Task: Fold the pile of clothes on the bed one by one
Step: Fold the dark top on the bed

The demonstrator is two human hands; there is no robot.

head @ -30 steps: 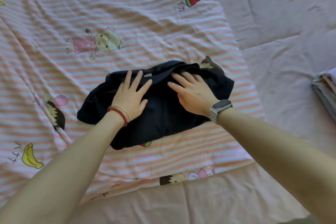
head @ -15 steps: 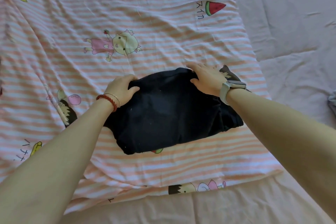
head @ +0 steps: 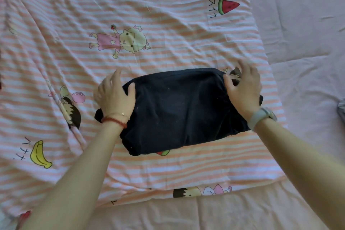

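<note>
A folded, dark navy cloth garment (head: 179, 110) is being held at both of its short ends on a pink-and-white striped cotton sheet (head: 168, 24) printed with cartoon children, bananas and watermelon slices. The sheet is being carried by a bed covered in plain pale pink fabric (head: 298, 33), which is showing along the right side and the near edge.

The left end of the garment is being gripped by the left hand (head: 113, 97): the thumb is being pressed onto the top of the dark cloth, while the fingers are being curled round the far left edge. A red beaded bracelet (head: 114, 120) and a thin gold chain are being worn on that wrist. The right end is being held by the right hand (head: 244, 88), whose thumb is lying on the cloth's upper right corner and whose fingers are being bent over the edge, partly above a cartoon print on the sheet; how far they are closing under the cloth cannot be told. A pale grey wristwatch (head: 261, 117) is being worn on the right wrist.

The garment is lying as a compact, roughly rectangular bundle, slightly tilted, near the middle of the striped sheet. A small grey fabric edge (head: 341, 107) is showing at the far right border, well apart from the bundle.
</note>
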